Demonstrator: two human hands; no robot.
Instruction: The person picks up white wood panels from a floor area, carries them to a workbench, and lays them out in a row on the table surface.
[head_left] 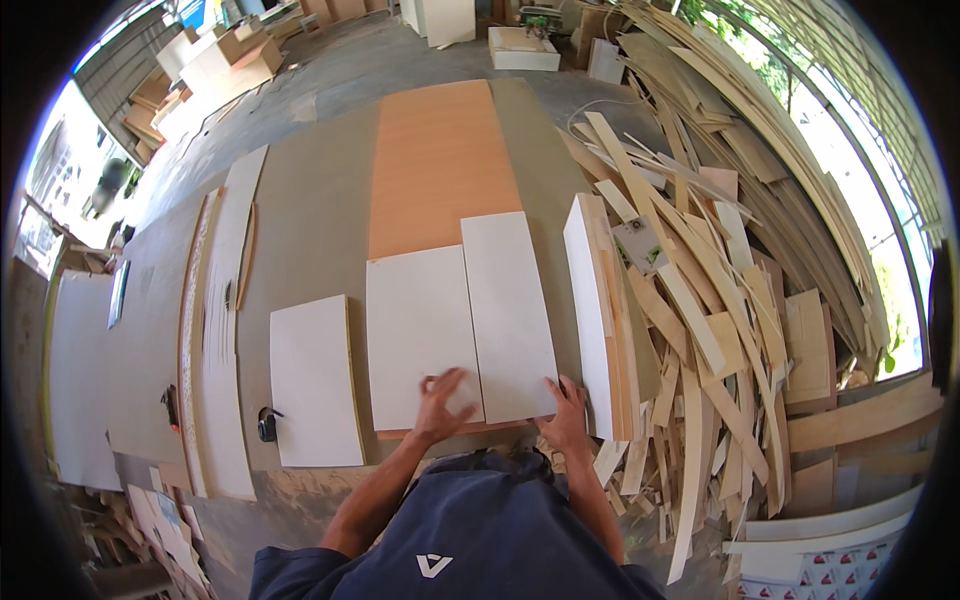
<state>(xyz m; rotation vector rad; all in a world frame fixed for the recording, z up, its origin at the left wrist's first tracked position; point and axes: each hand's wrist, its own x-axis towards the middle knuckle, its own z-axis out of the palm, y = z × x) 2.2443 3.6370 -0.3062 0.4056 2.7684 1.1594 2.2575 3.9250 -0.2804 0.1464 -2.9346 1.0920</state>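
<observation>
White boards are laid on an orange sheet point(440, 165), right in front of the person. One is a wide board point(418, 325) and the other is a narrow board point(508, 310) just to its right. Only a thin dark line shows between them, so they touch or almost touch. The sheet lies on a big brown-grey worktop point(310, 210).

So far, these two look set side by side, but I think the job is only part done, as their far ends do not match. The narrow one sticks out farther. How much is left, I cannot tell.

Both boards lie flat. Their long way runs from the person's tummy straight out ahead, the same way as the sheet.

The left hand point(443, 405) is blurry, with its fingers spread apart over the wide board's near right corner. It holds nothing. The right hand point(566, 415) has its fingers at the narrow board's near right corner; I cannot tell if they grip it.

Another white board point(312, 380) lies apart on the left, beside a black tape measure point(267, 424).
</observation>
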